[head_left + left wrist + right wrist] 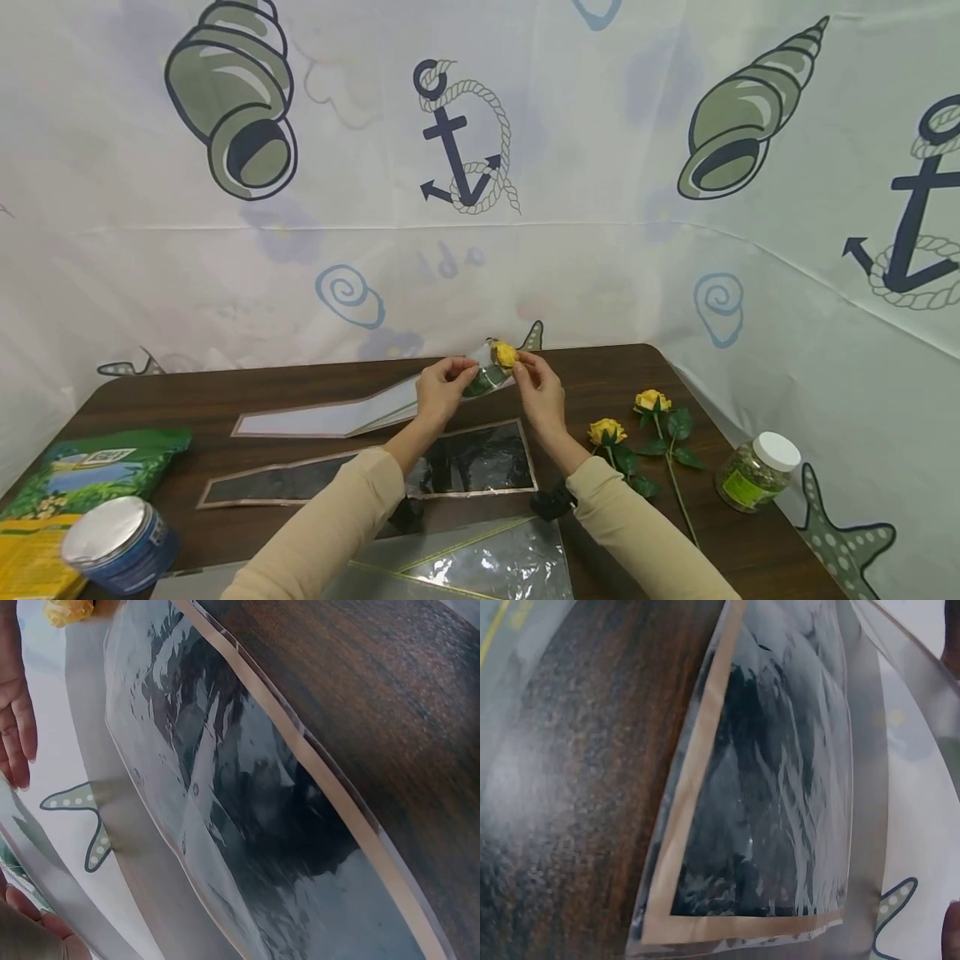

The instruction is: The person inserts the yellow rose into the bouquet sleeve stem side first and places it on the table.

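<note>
A yellow artificial rose (506, 355) with green leaves lies within clear wrapping film (489, 380) above the table's far edge. My left hand (441, 390) pinches the film beside the leaves, thumb against fingers. On the other side, my right hand (542, 393) pinches the film's edge close to the bloom. A long white wrapping sheet (300, 420) with a tan border stretches left from beneath the hands. In the left wrist view, the right hand (15, 720) shows at the left edge and the rose (69, 610) at the top.
Black wrapping sheets (480, 460) with tan borders lie below the hands, and grey film (480, 567) is nearer me. Two yellow roses (652, 401) and a lidded jar (759, 472) stand right. A green bag (105, 475) and a blue tin (120, 546) are left.
</note>
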Motion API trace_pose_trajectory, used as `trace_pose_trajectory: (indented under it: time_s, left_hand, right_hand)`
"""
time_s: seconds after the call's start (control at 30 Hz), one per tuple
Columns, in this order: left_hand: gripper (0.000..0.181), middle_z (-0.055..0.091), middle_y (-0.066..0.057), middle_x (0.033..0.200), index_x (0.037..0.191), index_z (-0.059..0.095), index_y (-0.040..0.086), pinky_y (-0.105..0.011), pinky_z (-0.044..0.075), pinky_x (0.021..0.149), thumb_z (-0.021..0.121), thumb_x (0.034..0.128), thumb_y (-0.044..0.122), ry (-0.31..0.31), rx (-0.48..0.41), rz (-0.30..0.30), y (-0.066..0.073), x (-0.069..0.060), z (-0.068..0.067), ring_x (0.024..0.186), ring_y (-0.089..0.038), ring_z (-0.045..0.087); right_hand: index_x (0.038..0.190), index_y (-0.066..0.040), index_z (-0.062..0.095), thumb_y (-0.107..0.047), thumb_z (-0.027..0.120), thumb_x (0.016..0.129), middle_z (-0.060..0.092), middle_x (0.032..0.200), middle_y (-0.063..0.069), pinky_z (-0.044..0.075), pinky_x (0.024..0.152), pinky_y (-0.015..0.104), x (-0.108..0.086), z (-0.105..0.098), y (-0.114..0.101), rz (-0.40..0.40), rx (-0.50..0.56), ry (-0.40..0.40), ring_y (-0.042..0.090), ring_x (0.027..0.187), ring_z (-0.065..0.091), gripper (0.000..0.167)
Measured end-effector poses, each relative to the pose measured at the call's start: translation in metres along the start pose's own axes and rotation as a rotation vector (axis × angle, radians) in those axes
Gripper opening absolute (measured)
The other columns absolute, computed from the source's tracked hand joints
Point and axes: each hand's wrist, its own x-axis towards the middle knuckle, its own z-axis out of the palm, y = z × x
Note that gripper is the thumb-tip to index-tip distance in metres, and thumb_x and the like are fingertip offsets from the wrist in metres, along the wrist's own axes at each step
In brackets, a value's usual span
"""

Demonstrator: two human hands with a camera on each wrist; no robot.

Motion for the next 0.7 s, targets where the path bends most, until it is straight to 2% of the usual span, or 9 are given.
trace_pose_trajectory:
  time_s: [0.1,0.23,0.3,0.37,0.5,0.57,0.7]
  left_hand:
    - [0.012,0.069,-0.008,0.081,0.092,0.073,0.008,-0.023,0.044,0.061,0.070,0.0852,0.017,-0.004,-0.008,0.003,0.000,0.001,0.001,0.069,-0.010,0.057]
    - [0.012,0.069,-0.009,0.082,0.091,0.073,0.007,-0.024,0.045,0.064,0.071,0.0841,0.017,-0.001,-0.018,0.001,0.000,0.002,0.004,0.071,-0.011,0.058]
    - [0.013,0.070,-0.009,0.082,0.091,0.073,0.007,-0.024,0.045,0.064,0.071,0.0838,0.017,0.001,-0.016,0.001,-0.001,0.003,0.005,0.071,-0.011,0.058]
    - [0.013,0.070,-0.009,0.082,0.091,0.073,0.007,-0.024,0.045,0.064,0.071,0.0839,0.017,0.004,-0.017,-0.001,-0.002,0.003,0.006,0.071,-0.011,0.058]
    - [0.013,0.069,-0.009,0.082,0.091,0.073,0.006,-0.023,0.044,0.063,0.071,0.0846,0.017,0.004,-0.026,-0.008,-0.002,0.002,0.005,0.071,-0.011,0.058]
    - [0.012,0.069,-0.008,0.082,0.091,0.073,0.006,-0.023,0.044,0.062,0.070,0.0849,0.017,0.005,-0.028,-0.013,-0.002,0.002,0.005,0.072,-0.011,0.058]
    - [0.013,0.068,-0.006,0.081,0.091,0.073,0.008,-0.023,0.044,0.063,0.070,0.0854,0.019,-0.001,-0.018,-0.013,-0.003,0.001,0.004,0.073,-0.012,0.058]
  right_hand:
    - [0.119,-0.009,0.061,-0.027,0.051,0.098,0.067,0.105,0.014,0.044,0.070,0.029,-0.002,0.002,-0.001,0.005,-0.054,-0.016,0.022,0.087,0.058,0.030]
    - [0.119,-0.009,0.061,-0.036,0.044,0.100,0.065,0.104,0.015,0.046,0.071,0.031,-0.003,0.004,-0.001,0.048,-0.045,-0.059,0.026,0.087,0.059,0.038]
    - [0.120,-0.009,0.061,-0.038,0.045,0.099,0.064,0.103,0.016,0.048,0.072,0.030,-0.004,0.004,-0.003,0.071,-0.014,-0.092,0.030,0.088,0.060,0.039]
    - [0.121,-0.007,0.059,-0.035,0.050,0.097,0.063,0.103,0.017,0.052,0.073,0.032,-0.005,0.005,-0.004,0.084,0.024,-0.126,0.030,0.087,0.060,0.038]
    - [0.124,0.002,0.055,-0.021,0.060,0.093,0.061,0.102,0.020,0.055,0.074,0.037,-0.005,0.009,-0.004,0.127,0.144,-0.172,0.018,0.080,0.062,0.038]
    - [0.125,0.005,0.052,-0.015,0.060,0.092,0.059,0.107,0.023,0.055,0.075,0.037,-0.004,0.012,-0.003,0.164,0.221,-0.191,0.015,0.080,0.063,0.039]
    - [0.129,0.008,0.049,-0.006,0.056,0.093,0.055,0.120,0.028,0.055,0.074,0.034,-0.004,0.015,-0.002,0.223,0.331,-0.209,0.018,0.082,0.065,0.040]
